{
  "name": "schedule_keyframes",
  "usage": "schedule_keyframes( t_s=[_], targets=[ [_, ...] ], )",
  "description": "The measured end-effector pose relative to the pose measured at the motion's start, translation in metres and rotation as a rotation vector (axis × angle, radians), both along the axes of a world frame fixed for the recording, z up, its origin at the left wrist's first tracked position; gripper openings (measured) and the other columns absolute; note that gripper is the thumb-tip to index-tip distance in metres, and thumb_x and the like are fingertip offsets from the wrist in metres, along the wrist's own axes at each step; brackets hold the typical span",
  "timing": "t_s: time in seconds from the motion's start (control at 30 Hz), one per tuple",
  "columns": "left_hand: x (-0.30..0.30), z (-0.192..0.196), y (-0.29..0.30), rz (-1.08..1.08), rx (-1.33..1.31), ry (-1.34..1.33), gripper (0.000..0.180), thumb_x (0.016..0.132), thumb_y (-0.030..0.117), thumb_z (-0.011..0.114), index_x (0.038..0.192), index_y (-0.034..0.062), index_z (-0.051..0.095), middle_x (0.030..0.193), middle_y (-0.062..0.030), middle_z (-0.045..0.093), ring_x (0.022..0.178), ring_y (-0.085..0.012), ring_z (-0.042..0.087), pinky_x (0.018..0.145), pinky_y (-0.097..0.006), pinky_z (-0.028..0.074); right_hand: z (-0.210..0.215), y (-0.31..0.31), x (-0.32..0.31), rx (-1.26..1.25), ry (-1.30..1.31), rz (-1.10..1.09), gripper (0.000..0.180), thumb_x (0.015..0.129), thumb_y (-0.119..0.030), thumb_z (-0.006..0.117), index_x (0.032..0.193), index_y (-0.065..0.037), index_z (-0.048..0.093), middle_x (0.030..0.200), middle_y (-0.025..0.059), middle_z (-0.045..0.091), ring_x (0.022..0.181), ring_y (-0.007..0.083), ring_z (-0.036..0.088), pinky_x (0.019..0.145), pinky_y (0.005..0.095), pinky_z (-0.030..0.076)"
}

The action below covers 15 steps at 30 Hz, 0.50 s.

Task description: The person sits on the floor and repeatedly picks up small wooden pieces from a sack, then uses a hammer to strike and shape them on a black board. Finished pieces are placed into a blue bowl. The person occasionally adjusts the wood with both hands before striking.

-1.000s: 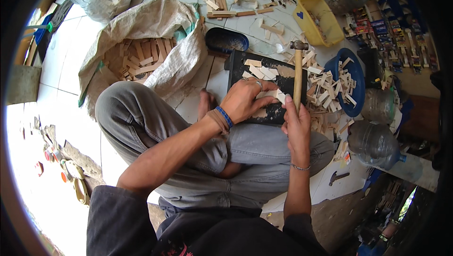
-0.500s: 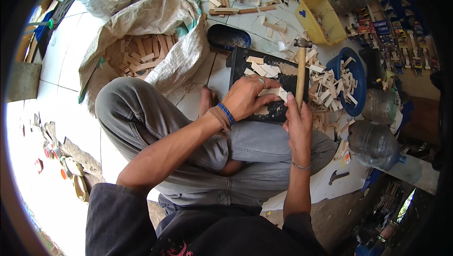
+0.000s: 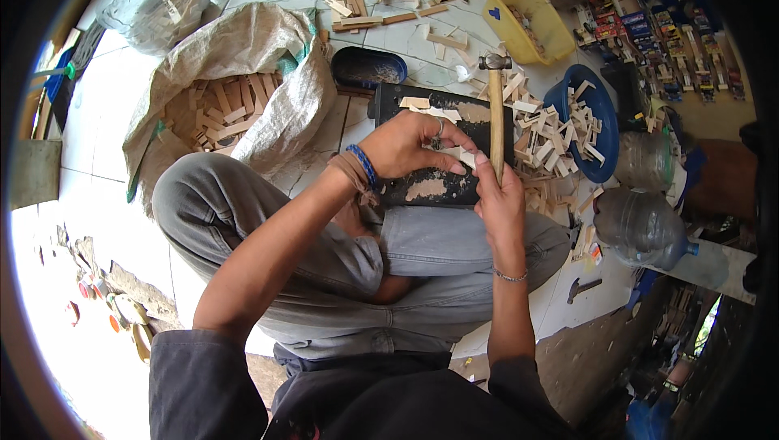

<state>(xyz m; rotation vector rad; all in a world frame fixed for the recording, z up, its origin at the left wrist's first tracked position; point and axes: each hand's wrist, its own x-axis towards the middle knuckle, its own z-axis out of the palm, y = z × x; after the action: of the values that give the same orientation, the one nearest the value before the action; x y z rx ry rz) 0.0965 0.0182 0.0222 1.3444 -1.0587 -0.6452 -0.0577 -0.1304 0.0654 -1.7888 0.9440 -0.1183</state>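
Over a black board (image 3: 479, 190) in front of my crossed legs, both hands meet. My left hand (image 3: 402, 146) pinches a small pale wood piece (image 3: 467, 157) between thumb and fingers. My right hand (image 3: 501, 204) is wrapped round the wooden handle of a hammer (image 3: 496, 103), whose metal head points away from me. The right thumb tip touches or nearly touches the near end of the wood piece. Several flat wood pieces (image 3: 415, 103) lie on the board's far side, partly hidden behind my left hand. Worn tan patches mark the board.
A white woven sack (image 3: 304, 103) of wood offcuts stands at left, beside a blue oval dish (image 3: 345, 66). Right of the board are a heap of joined wood pieces (image 3: 540, 144), a blue basin (image 3: 608, 135) and a yellow tub (image 3: 560, 38). A smaller hammer (image 3: 583, 288) lies at lower right.
The whole scene has shifted left in the picture as the head view moved. Both hands have risen slightly in view, still together at the wood piece; the hammer stays in the right hand.
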Motion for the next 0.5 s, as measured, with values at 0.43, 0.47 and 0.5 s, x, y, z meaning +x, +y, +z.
schedule_keyframes(
  t_s=[0.43,0.47,0.5],
  targets=[
    [0.013,-0.008,-0.005,-0.085,0.028,0.246,0.018,0.087,0.012,0.084,0.103,0.0039,0.081,0.098,-0.0060,0.080,0.091,-0.0109,0.072,0.086,-0.029,0.057,0.002,0.006,0.004,0.032,0.023,0.027,0.041,0.104,-0.039,0.063,0.088,-0.002,0.065,0.060,-0.0048,0.045,0.049,0.0038,0.039,0.043,0.0245,0.031],
    [0.013,-0.008,-0.005,-0.079,0.036,0.254,0.018,0.087,0.011,0.084,0.103,0.0039,0.081,0.098,-0.0061,0.080,0.091,-0.0107,0.072,0.087,-0.028,0.057,0.003,0.007,0.004,0.025,0.033,0.028,0.041,0.104,-0.040,0.063,0.087,-0.002,0.065,0.060,-0.0050,0.045,0.049,0.0038,0.039,0.043,0.0245,0.031],
    [0.013,-0.009,-0.005,-0.078,0.034,0.260,0.018,0.086,0.011,0.084,0.103,0.0039,0.081,0.098,-0.0061,0.080,0.091,-0.0108,0.072,0.087,-0.028,0.057,0.003,0.007,0.004,0.023,0.034,0.031,0.042,0.104,-0.040,0.063,0.087,-0.002,0.065,0.060,-0.0052,0.045,0.049,0.0037,0.039,0.043,0.0245,0.030]
  ],
)
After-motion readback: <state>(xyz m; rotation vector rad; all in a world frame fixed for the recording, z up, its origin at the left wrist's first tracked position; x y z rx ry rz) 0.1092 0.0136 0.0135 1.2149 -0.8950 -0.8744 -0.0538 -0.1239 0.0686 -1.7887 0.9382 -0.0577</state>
